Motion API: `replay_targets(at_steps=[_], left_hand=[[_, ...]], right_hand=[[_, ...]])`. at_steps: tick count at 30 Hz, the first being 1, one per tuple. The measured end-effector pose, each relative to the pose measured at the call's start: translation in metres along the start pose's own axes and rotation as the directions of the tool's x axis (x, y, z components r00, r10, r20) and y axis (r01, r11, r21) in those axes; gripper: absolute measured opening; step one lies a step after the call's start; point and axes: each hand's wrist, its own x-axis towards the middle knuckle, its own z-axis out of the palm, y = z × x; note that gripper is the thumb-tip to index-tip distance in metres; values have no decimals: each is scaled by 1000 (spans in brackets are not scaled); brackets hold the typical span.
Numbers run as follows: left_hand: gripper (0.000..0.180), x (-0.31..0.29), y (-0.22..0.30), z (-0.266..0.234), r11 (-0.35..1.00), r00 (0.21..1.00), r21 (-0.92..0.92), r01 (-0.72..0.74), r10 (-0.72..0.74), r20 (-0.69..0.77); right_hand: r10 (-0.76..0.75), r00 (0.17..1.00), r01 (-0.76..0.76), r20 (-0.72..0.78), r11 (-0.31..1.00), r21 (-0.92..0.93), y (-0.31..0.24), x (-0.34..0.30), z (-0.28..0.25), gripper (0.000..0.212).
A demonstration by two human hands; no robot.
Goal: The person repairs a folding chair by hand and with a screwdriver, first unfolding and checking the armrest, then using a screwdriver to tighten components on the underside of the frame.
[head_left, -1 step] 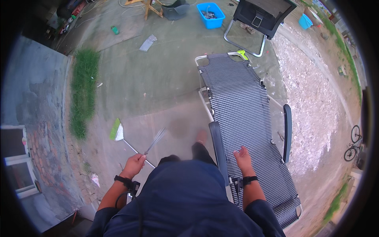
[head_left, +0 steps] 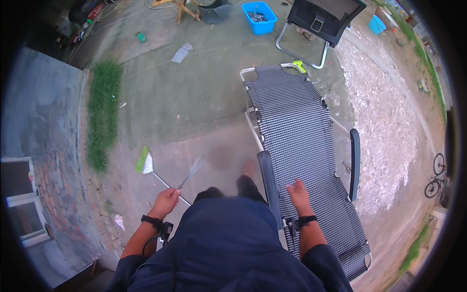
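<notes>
– where's the lounge chair [head_left: 296, 141] sitting?
– straight ahead and to the person's right, stretched away across the concrete yard [head_left: 194, 97] — checked grey fabric on a pale tube frame, dark armrests on both sides.
– and the hands?
– the right hand [head_left: 297, 191] is over the seat fabric just inside the near armrest [head_left: 269, 182], fingers loose and slightly spread, gripping nothing; i can't tell whether it touches the cloth.
– the left?
– the left hand [head_left: 167, 199] is well off the chair's left side, closed in a fist around a thin brush of fine bristles [head_left: 192, 171] that fans up and away, blurred.
– anything under it?
– a broom [head_left: 146, 161] with a green and white head lies on the ground just beyond that fist, its stick running back toward it.
– further out?
– a strip of grass [head_left: 102, 112] along the left — then a blue tub [head_left: 259, 17] and a dark folding chair [head_left: 321, 19] at the far end, and a bicycle [head_left: 435, 177] at the right rim.
</notes>
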Motion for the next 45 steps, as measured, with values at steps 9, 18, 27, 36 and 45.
replay_targets(at_steps=[9, 18, 27, 36, 45], left_hand=[[34, 107, 85, -36, 967, 988, 205, -154, 154, 18], [40, 308, 193, -72, 903, 955, 321, -286, 241, 174], [31, 388, 259, -67, 990, 904, 130, 57, -106, 413], [33, 363, 285, 10, 929, 743, 242, -281, 51, 668], [32, 318, 309, 123, 530, 361, 218, -819, 181, 915]], right_hand=[[-101, 992, 109, 81, 990, -91, -69, 47, 47, 75], [41, 992, -81, -119, 933, -351, -134, 85, 134, 74], [314, 918, -385, -241, 848, -364, -149, 98, 151, 69], [18, 967, -68, -255, 979, -191, -193, 135, 174, 64], [414, 909, -220, 34, 411, 885, -271, 162, 156, 34]])
